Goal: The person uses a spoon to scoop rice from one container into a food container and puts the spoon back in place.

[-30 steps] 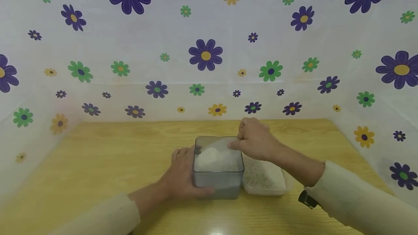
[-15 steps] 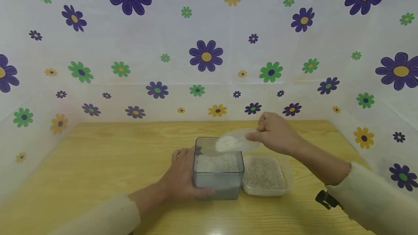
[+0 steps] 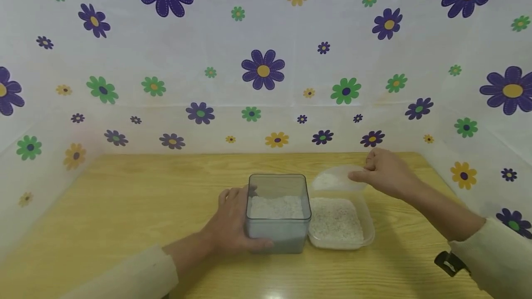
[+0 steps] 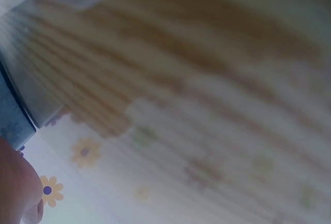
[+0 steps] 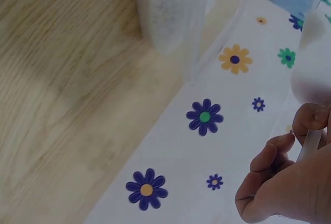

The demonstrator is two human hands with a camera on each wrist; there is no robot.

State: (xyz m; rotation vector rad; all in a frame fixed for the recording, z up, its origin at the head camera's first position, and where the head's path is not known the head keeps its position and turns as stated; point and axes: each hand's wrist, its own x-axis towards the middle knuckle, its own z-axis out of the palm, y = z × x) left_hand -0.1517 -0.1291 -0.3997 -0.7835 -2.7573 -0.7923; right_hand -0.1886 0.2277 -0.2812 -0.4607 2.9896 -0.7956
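My left hand [image 3: 230,225] grips the left side of a square, see-through grey container [image 3: 276,238], thumb across its front and fingers toward the back. White grainy stuff [image 3: 276,207] fills its lower part. My right hand [image 3: 390,174] pinches the handle of a translucent plastic scoop [image 3: 338,179], with a little white stuff in it. The scoop hangs over the back of a low clear tub [image 3: 367,236] holding speckled white grains [image 3: 336,223]. In the right wrist view, curled fingers [image 5: 307,120] show around the scoop's handle. Only part of the left hand [image 4: 18,188] shows in the left wrist view, beside the grey container [image 4: 15,113].
Both containers stand side by side on a wood-grain table [image 3: 145,206]. A white sheet [image 3: 199,36] with printed flowers encloses the back and sides. A black strap [image 3: 449,263] shows at the right sleeve [image 3: 490,253].
My right hand has carried the scoop rightward, from inside the grey container to above the clear tub. A heap of white stuff in the scoop has become smaller. The left hand stays put.
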